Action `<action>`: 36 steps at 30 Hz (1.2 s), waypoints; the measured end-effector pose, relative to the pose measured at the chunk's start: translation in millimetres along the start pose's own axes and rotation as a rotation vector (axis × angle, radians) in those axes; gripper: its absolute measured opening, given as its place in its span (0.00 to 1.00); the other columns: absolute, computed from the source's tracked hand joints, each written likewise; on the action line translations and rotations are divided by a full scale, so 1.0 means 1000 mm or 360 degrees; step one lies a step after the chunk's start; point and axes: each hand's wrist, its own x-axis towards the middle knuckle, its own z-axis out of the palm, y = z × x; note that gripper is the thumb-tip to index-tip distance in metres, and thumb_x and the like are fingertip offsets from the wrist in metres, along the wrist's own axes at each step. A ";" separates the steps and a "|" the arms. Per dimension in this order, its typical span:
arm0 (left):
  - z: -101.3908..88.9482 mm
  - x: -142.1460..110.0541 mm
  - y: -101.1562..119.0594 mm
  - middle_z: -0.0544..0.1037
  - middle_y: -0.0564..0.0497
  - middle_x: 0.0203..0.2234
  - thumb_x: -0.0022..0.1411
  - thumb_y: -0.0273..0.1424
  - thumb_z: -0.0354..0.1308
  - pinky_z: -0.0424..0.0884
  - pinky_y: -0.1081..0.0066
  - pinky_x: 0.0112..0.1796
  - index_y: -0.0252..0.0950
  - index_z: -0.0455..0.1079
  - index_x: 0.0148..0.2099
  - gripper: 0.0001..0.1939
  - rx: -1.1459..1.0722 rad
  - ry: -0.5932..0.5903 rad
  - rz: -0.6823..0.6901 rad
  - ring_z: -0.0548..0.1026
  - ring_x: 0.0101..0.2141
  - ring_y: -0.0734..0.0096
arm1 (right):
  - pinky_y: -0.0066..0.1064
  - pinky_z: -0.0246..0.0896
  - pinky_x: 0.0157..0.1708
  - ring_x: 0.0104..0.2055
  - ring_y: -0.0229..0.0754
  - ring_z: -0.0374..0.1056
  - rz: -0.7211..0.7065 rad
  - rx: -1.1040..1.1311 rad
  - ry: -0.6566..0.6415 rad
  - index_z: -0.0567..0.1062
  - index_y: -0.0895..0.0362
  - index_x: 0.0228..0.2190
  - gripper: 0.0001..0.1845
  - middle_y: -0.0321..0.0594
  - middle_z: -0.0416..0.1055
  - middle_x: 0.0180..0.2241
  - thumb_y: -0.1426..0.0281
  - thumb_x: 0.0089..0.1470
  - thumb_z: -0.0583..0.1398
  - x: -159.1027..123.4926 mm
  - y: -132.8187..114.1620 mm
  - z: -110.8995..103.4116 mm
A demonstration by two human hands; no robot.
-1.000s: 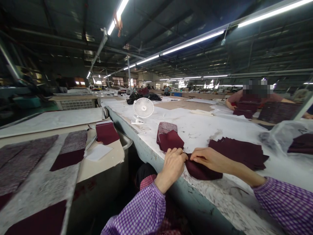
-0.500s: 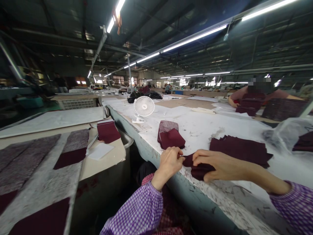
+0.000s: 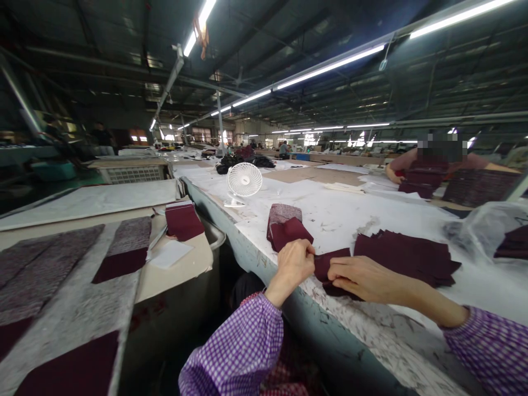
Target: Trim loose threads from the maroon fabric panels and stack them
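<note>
A small maroon fabric piece (image 3: 331, 260) lies at the near edge of the white-covered table, between my two hands. My left hand (image 3: 296, 263) pinches its left end, fingers closed. Over its right side, my right hand (image 3: 358, 279) grips the cloth with fingers bent together, hiding part of it. Just beyond my left hand sits a folded bundle (image 3: 292, 232) of maroon and speckled cloth. To the right of the held piece is a loose stack of maroon fabric pieces (image 3: 406, 257) with uneven edges.
A white fan (image 3: 244, 180) stands on the table farther back. At left, a lower surface carries speckled and maroon panels (image 3: 45, 275) and a white card (image 3: 171, 254). A clear plastic bag (image 3: 480, 228) lies at right. Across the table a person (image 3: 437, 159) handles maroon cloth.
My left hand has shifted slightly right and up with the cloth's end. The bunched maroon piece now lies flatter and more spread out between my hands.
</note>
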 end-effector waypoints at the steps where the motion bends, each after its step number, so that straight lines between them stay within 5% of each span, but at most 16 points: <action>1: -0.001 0.000 0.003 0.78 0.53 0.33 0.53 0.23 0.51 0.67 0.69 0.37 0.40 0.73 0.33 0.10 0.0001 -0.0006 -0.0017 0.74 0.37 0.65 | 0.30 0.57 0.32 0.31 0.40 0.66 -0.0007 0.0089 -0.0006 0.72 0.59 0.31 0.12 0.41 0.71 0.31 0.70 0.60 0.51 -0.001 0.004 -0.004; 6: 0.001 -0.019 0.004 0.77 0.52 0.31 0.54 0.23 0.51 0.65 0.67 0.38 0.39 0.71 0.34 0.09 0.0063 -0.0027 0.0009 0.73 0.36 0.65 | 0.28 0.60 0.32 0.30 0.38 0.68 -0.0110 0.0537 -0.0365 0.76 0.59 0.31 0.17 0.41 0.73 0.29 0.64 0.60 0.52 -0.007 0.007 -0.030; 13: 0.017 -0.040 -0.009 0.76 0.50 0.32 0.58 0.22 0.51 0.62 0.64 0.41 0.37 0.70 0.34 0.08 0.0224 0.0118 0.0068 0.70 0.38 0.62 | 0.34 0.61 0.46 0.43 0.42 0.68 -0.0034 0.0309 0.0279 0.75 0.57 0.40 0.17 0.44 0.72 0.42 0.68 0.61 0.48 0.009 0.004 0.000; 18: 0.020 -0.038 -0.017 0.75 0.50 0.31 0.58 0.22 0.53 0.62 0.64 0.41 0.37 0.71 0.34 0.06 0.0142 0.0163 0.0117 0.69 0.38 0.64 | 0.36 0.63 0.47 0.44 0.44 0.68 0.0058 0.0238 0.0287 0.75 0.56 0.43 0.18 0.44 0.73 0.42 0.70 0.60 0.48 0.013 0.009 0.026; 32: 0.024 -0.048 -0.023 0.74 0.50 0.30 0.60 0.23 0.53 0.62 0.65 0.40 0.37 0.72 0.31 0.09 0.0044 0.0282 0.0189 0.68 0.37 0.64 | 0.35 0.63 0.43 0.42 0.42 0.65 -0.0049 0.0041 0.0171 0.74 0.52 0.46 0.19 0.43 0.69 0.41 0.76 0.60 0.48 0.009 0.000 0.026; 36: 0.015 -0.045 -0.030 0.75 0.51 0.29 0.60 0.24 0.54 0.64 0.67 0.40 0.37 0.73 0.31 0.09 -0.0229 0.0233 0.0159 0.70 0.36 0.67 | 0.34 0.63 0.41 0.40 0.42 0.65 -0.0093 -0.0064 0.0198 0.72 0.50 0.49 0.20 0.43 0.68 0.39 0.75 0.60 0.48 0.009 0.002 0.029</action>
